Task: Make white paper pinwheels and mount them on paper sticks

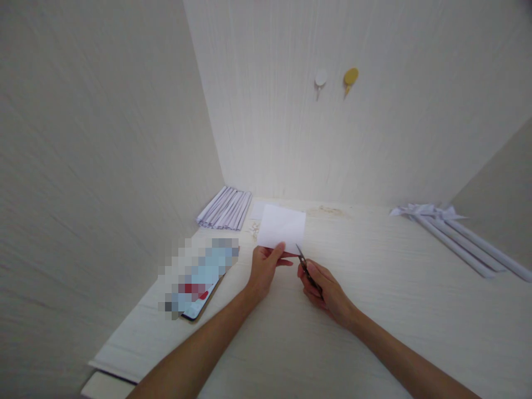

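Pinching paper (282,226) near the scissors (309,274) gripped in the right hand (330,291), the left hand (263,270) could get nicked by a stray snip.

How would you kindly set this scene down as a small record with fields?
Left hand: holds a white paper sheet at its near edge
Right hand: holds scissors, blade tip by the sheet's near right corner
Left side: phone, partly blurred out
Back left: row of white paper rolls
Right side: longer white paper tubes
Rear wall: white hook, yellow hook
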`<control>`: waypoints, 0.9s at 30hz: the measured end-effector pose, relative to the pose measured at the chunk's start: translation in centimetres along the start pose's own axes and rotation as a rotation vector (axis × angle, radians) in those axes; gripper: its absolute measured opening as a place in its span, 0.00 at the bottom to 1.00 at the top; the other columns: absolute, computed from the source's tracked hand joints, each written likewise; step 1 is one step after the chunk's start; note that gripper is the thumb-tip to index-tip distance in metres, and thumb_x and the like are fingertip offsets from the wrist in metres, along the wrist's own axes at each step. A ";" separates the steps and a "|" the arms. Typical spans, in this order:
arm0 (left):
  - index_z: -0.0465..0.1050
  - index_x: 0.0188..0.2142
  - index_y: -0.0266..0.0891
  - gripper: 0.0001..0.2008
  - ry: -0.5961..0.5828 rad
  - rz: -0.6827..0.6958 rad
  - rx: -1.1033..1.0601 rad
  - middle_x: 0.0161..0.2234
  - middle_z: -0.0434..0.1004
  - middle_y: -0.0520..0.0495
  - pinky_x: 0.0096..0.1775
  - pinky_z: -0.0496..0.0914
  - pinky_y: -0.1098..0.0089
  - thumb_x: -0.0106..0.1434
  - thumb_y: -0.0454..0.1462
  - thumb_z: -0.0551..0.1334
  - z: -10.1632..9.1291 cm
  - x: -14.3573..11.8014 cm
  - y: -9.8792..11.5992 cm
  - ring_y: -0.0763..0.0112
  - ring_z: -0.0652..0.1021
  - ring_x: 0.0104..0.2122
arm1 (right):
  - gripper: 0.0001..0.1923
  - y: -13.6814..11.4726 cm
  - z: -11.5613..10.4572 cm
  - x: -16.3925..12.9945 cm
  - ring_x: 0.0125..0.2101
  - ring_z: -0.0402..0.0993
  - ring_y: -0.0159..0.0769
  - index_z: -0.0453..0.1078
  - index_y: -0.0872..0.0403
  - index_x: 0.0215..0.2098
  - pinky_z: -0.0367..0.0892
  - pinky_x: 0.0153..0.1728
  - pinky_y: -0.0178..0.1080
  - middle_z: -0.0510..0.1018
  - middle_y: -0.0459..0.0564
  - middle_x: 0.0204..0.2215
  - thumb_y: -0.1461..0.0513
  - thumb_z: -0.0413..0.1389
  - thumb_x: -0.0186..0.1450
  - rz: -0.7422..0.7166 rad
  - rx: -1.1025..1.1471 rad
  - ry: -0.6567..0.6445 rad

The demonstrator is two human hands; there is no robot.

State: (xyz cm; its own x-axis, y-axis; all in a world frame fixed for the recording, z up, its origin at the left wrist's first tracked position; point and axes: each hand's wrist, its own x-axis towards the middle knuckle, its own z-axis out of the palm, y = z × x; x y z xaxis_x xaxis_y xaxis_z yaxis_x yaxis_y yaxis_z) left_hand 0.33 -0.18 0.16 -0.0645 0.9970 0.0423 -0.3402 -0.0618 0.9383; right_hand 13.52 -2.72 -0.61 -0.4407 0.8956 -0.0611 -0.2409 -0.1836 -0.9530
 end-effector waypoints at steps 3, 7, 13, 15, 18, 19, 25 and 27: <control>0.72 0.31 0.28 0.18 -0.002 -0.003 -0.003 0.26 0.77 0.41 0.21 0.69 0.76 0.47 0.44 0.63 0.0 0.0 0.0 0.65 0.77 0.26 | 0.17 0.1 0.0 0.0 0.09 0.39 0.19 0.59 0.55 0.26 0.38 0.07 0.25 0.50 0.34 0.10 0.49 0.46 0.59 -0.005 -0.001 -0.001; 0.72 0.30 0.29 0.16 0.003 0.002 -0.009 0.25 0.77 0.43 0.21 0.69 0.76 0.47 0.42 0.63 0.0 0.0 0.0 0.66 0.77 0.25 | 0.16 0.2 0.0 0.0 0.09 0.40 0.19 0.59 0.55 0.26 0.38 0.07 0.25 0.51 0.34 0.10 0.50 0.46 0.59 -0.019 -0.012 -0.006; 0.72 0.30 0.29 0.14 -0.010 0.014 -0.012 0.25 0.77 0.43 0.21 0.69 0.77 0.49 0.41 0.62 -0.1 0.0 0.0 0.67 0.77 0.25 | 0.16 0.2 0.0 0.1 0.09 0.40 0.19 0.59 0.55 0.26 0.38 0.07 0.25 0.51 0.34 0.11 0.51 0.45 0.60 -0.024 -0.030 0.000; 0.72 0.30 0.29 0.14 -0.012 0.014 -0.014 0.25 0.77 0.43 0.21 0.69 0.77 0.49 0.41 0.62 -0.1 0.0 0.0 0.68 0.77 0.25 | 0.16 0.2 0.0 0.1 0.09 0.40 0.19 0.59 0.55 0.26 0.38 0.07 0.25 0.51 0.34 0.11 0.50 0.46 0.60 -0.016 -0.030 0.002; 0.72 0.30 0.29 0.14 -0.014 0.017 -0.013 0.24 0.77 0.43 0.21 0.69 0.77 0.50 0.40 0.62 -0.1 0.1 0.1 0.68 0.77 0.24 | 0.16 0.3 0.0 0.1 0.09 0.40 0.19 0.59 0.55 0.26 0.39 0.07 0.25 0.51 0.34 0.10 0.50 0.46 0.59 -0.014 -0.038 -0.001; 0.72 0.30 0.29 0.14 -0.014 0.019 -0.011 0.24 0.77 0.44 0.21 0.69 0.78 0.50 0.40 0.62 -0.1 0.1 0.1 0.69 0.77 0.24 | 0.16 0.3 0.0 0.0 0.09 0.40 0.19 0.59 0.55 0.26 0.39 0.07 0.25 0.51 0.34 0.10 0.50 0.46 0.59 -0.015 -0.045 0.000; 0.71 0.29 0.28 0.14 0.008 0.026 0.005 0.23 0.76 0.44 0.20 0.69 0.77 0.48 0.40 0.62 0.0 0.0 0.2 0.68 0.77 0.23 | 0.17 0.2 0.1 0.0 0.09 0.41 0.19 0.57 0.54 0.25 0.39 0.08 0.25 0.51 0.34 0.11 0.49 0.45 0.59 -0.021 -0.084 0.014; 0.72 0.29 0.29 0.14 0.000 0.028 0.010 0.23 0.76 0.44 0.20 0.69 0.76 0.48 0.40 0.62 0.0 0.0 0.2 0.68 0.77 0.23 | 0.17 0.2 0.2 -0.1 0.10 0.41 0.19 0.57 0.54 0.25 0.39 0.08 0.25 0.50 0.34 0.11 0.49 0.45 0.59 -0.012 -0.090 0.022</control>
State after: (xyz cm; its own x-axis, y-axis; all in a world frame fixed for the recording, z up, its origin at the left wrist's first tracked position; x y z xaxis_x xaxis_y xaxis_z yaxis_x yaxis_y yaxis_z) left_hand 0.26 -0.16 0.33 -0.0741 0.9949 0.0683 -0.3284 -0.0891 0.9403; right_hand 13.31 -2.93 -0.68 -0.4187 0.9065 -0.0548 -0.1675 -0.1363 -0.9764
